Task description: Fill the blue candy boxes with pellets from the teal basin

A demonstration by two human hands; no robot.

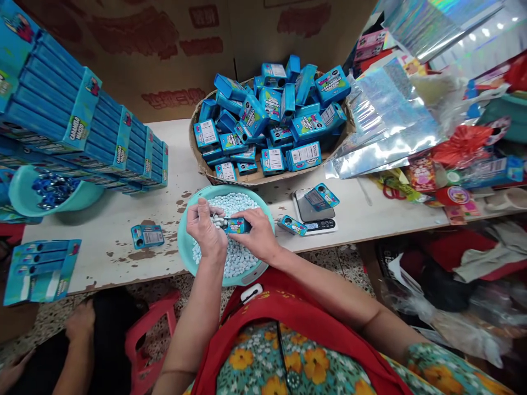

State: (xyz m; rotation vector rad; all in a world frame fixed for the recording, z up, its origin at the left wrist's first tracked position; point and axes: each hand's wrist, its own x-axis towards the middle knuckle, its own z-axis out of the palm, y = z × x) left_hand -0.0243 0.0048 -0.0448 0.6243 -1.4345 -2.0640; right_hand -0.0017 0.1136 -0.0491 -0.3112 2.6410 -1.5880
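My right hand (256,235) grips a small blue candy box (237,225) lying sideways over a teal bowl (186,248) filled with small white candies (234,258). My left hand (205,227) is curled with its fingers pinched at the open end of that box, holding a few white candies. Both hands hover just above the candies in the bowl.
A cardboard basket (197,159) heaped with blue boxes stands behind the bowl. A small scale (315,215) carries one box (321,196), another box (292,225) lies beside it, and one box (147,236) lies left. Stacked blue cartons (78,126) fill the left. Another person's hand (80,323) is lower left.
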